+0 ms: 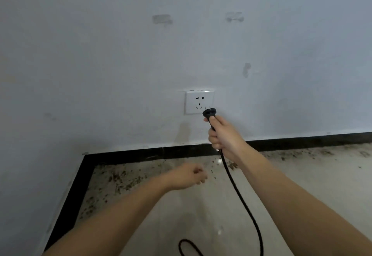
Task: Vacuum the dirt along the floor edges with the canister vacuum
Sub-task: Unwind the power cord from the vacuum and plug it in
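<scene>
Dirt (120,179), the thing to be vacuumed, lies as dark crumbs along the floor edges, thickest in the corner at the left and strung rightward under the black skirting board (141,153). The canister vacuum itself is out of sight; only its black power cord (241,199) shows.

Starting at the left, the pale wall (80,64) meets the skirting in a corner. The person's left hand (189,176) hangs low over the tiled floor (302,185), its fingers loosely curled and holding nothing.

Just right of centre, a white wall socket (199,102) sits low on the wall, above the skirting. Its face has a two-slot opening over a three-slot one. The plug (209,112), with two flat metal prongs, is near the socket's lower right corner, apart from it and not yet inserted.

Further right, the right hand (223,136) grips the plug's neck and cord, fingers wrapped firmly round them. From the hand the cord drops to the floor and loops at the bottom edge.

The step in hand appears to be plugging in. To do it well, I would judge that the plug should shift up and left, its two prongs squared to the upper pair of slots, then be pushed straight in with fingers kept behind the prongs. The idle hand could steady the slack cord.
</scene>
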`<state>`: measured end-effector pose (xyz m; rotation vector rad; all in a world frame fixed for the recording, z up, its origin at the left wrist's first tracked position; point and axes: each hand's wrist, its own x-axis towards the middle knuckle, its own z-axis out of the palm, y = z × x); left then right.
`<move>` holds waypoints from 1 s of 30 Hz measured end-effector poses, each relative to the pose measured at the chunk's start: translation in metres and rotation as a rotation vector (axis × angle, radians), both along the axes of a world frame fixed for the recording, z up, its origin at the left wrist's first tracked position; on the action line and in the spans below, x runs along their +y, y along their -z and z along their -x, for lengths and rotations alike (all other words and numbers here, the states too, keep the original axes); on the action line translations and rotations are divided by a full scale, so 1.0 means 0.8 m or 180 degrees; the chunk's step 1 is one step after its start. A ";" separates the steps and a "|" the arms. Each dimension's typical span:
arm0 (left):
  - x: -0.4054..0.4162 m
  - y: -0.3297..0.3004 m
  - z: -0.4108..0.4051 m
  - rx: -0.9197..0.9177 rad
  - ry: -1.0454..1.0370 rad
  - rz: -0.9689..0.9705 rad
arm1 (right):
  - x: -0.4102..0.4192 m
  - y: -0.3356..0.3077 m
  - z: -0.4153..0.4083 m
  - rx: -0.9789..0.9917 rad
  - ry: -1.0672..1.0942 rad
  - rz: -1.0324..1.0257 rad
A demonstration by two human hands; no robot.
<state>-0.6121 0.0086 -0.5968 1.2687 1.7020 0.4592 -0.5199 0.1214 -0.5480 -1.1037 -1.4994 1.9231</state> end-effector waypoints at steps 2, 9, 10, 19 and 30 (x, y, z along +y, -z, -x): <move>0.018 -0.022 0.034 0.0823 -0.0486 -0.0567 | 0.008 -0.007 0.013 -0.0022 0.0011 0.0026; 0.098 -0.064 0.117 0.3923 -0.0187 -0.2682 | 0.032 -0.002 0.055 -0.0020 0.0180 -0.0001; 0.108 -0.061 0.129 0.4273 -0.0097 -0.2662 | 0.037 0.004 0.059 0.0010 0.0224 -0.0031; 0.140 -0.037 0.167 0.5040 -0.0012 -0.2246 | 0.051 0.025 0.072 -0.0056 0.0260 -0.0106; 0.150 -0.029 0.179 0.5043 0.0084 -0.2634 | 0.068 -0.001 0.083 -0.0091 0.0175 0.0383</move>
